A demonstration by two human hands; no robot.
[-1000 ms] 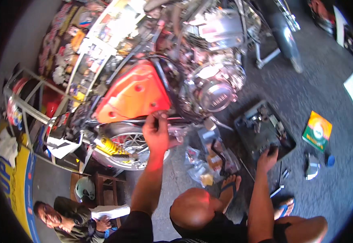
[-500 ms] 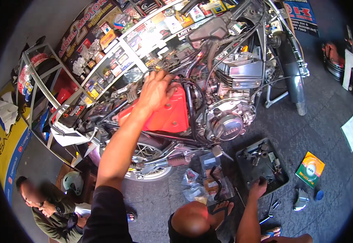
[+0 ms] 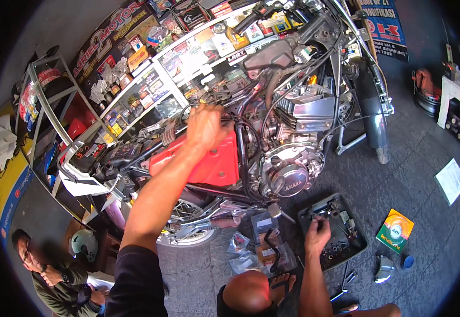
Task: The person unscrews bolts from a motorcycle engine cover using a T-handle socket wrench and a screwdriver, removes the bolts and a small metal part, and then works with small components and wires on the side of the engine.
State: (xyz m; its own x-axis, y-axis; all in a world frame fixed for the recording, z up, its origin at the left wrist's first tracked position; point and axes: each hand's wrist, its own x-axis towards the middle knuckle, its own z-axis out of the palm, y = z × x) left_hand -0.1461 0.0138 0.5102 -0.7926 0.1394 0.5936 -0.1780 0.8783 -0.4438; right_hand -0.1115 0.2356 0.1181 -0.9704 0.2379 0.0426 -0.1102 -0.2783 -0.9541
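My left hand [image 3: 204, 129] reaches across to the top edge of a red side cover [image 3: 216, 166] on a partly stripped motorcycle [image 3: 293, 177]. Its fingers are curled there; what they hold, if anything, is hidden. At the lower right, my right hand [image 3: 317, 236] is over the left part of a dark parts tray [image 3: 366, 244]. Thumb and fingers are pinched together, and anything between them is too small to make out. Small metal parts [image 3: 338, 247] lie loose in the tray.
Left of the tray lie plastic bags [image 3: 244, 261] and a bent black lever [image 3: 276, 249]. To its right are an orange-green packet [image 3: 394, 231], a metal part [image 3: 384, 269] and a blue cap [image 3: 408, 261]. A person [image 3: 55, 277] sits at lower left. A glass display case [image 3: 169, 84] stands behind the motorcycle.
My right hand has moved from the tray's near edge farther up over its left part. My left hand stays by the red cover's top edge. The whole view has shifted slightly.
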